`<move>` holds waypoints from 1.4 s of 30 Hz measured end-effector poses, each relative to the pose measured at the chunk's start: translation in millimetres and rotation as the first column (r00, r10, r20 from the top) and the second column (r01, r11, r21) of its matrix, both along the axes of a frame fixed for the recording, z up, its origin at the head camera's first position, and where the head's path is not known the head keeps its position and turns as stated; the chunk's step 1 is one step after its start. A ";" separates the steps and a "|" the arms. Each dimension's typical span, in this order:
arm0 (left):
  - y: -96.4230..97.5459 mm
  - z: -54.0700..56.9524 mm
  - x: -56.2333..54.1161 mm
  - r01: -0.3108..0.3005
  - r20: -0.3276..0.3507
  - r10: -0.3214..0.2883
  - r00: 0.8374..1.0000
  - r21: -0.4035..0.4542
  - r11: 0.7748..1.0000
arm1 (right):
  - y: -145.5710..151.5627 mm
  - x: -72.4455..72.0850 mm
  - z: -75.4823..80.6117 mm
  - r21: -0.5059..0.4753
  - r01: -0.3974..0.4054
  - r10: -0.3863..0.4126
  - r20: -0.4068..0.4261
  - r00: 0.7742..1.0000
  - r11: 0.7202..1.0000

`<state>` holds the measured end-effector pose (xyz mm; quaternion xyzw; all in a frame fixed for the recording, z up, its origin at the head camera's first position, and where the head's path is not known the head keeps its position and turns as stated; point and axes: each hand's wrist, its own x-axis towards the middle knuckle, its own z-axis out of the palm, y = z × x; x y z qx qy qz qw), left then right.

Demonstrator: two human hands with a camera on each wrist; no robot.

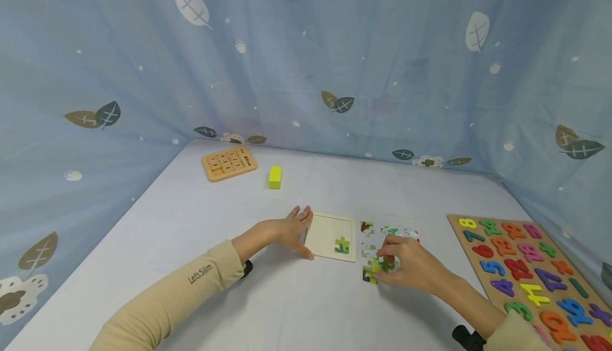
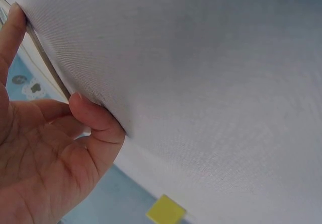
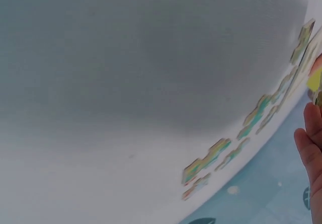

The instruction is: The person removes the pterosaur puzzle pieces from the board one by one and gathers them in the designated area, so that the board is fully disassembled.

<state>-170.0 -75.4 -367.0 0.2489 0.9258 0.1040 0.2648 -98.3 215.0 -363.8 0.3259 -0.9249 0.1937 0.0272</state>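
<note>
A shallow wooden puzzle tray (image 1: 325,230) lies on the white table in the head view, with one green jigsaw piece (image 1: 342,245) in its lower right corner. My left hand (image 1: 292,232) rests at the tray's left edge, thumb and fingers spread along it. That tray edge (image 2: 50,65) also shows beside the thumb in the left wrist view. Right of the tray, my right hand (image 1: 406,263) pinches a puzzle piece (image 1: 386,264) above several loose pieces (image 1: 367,227). In the right wrist view only some fingers (image 3: 313,153) show, and the held piece is mostly cut off.
A wooden number slide puzzle (image 1: 229,163) lies at the back left, with a yellow block (image 1: 274,177) near it. On the right is a board of colourful numbers (image 1: 518,266). Blue patterned curtains (image 1: 306,64) surround the table (image 1: 287,308).
</note>
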 end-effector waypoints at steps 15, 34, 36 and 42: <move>-3.0 -1.7 1.1 -0.013 0.012 0.013 1.000 0.018 1.000 | 24.5 4.8 -7.9 0.025 -0.001 0.000 0.037 0.999 1.000; -3.4 -0.3 0.3 -0.014 0.019 0.014 1.000 0.027 1.000 | 32.0 6.0 -14.0 0.034 -0.010 0.005 0.135 0.991 0.999; -3.3 -0.6 0.1 -0.014 0.018 0.014 1.000 0.025 1.000 | 31.9 6.1 -13.0 0.033 -0.015 0.010 0.144 0.989 0.999; -2.4 -1.5 -1.3 -0.009 0.018 0.008 1.000 0.022 1.000 | 30.7 6.4 -9.6 0.063 -0.022 0.011 0.175 0.985 0.998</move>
